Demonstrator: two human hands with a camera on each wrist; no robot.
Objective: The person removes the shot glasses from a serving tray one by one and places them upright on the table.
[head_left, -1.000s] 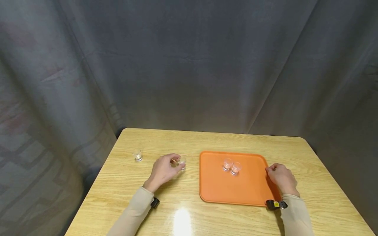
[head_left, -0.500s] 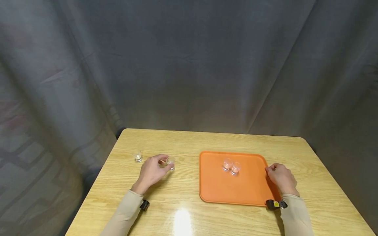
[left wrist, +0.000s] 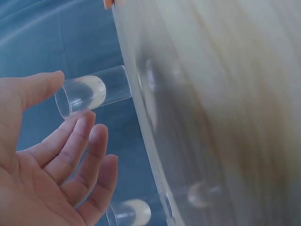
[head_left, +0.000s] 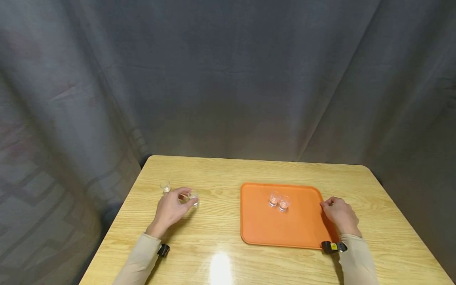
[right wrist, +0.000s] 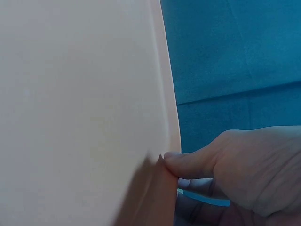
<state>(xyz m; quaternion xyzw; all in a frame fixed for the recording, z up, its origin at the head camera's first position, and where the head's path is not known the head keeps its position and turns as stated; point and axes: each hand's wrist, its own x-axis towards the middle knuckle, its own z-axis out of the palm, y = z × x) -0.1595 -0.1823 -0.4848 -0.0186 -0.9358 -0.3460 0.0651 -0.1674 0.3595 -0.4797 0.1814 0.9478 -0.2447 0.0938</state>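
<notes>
My left hand [head_left: 170,209] pinches a small clear shot glass [head_left: 194,198] near its rim, with the thumb on one side and a finger on the other. In the left wrist view this shot glass [left wrist: 115,85] has its base at or very near the tabletop; I cannot tell if it touches. The other fingers fan out apart from it. A second shot glass [head_left: 165,187] stands just behind the left hand, partly hidden by it. My right hand [head_left: 341,215] grips the right rim of an orange tray [head_left: 270,229], thumb on top in the right wrist view.
Two more shot glasses, one on the left [head_left: 274,199] and one on the right [head_left: 284,203], stand side by side on the tray. Everything rests on a light wooden table [head_left: 213,170]. Grey curtains [head_left: 221,79] hang behind and beside it.
My left hand has moved left across the table with its shot glass, away from the tray and nearer the glass at the left. The right hand and tray stay put.
</notes>
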